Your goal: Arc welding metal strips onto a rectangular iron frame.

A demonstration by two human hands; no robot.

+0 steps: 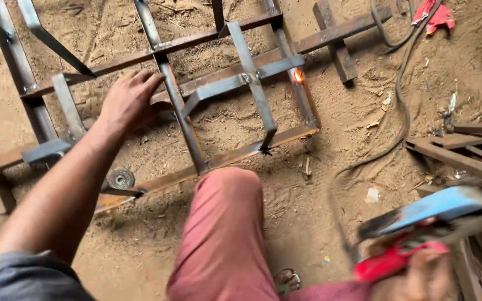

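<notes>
Five spread fingers of the left hand press the steel frame; right hand blurred, grip unclear.

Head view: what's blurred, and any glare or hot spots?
Head view: the right hand and the blue-and-red tool it holds smear with motion blur at lower right; the left hand and the steel frame are sharp; light is soft and even, with one orange glowing spot on a bar.
</notes>
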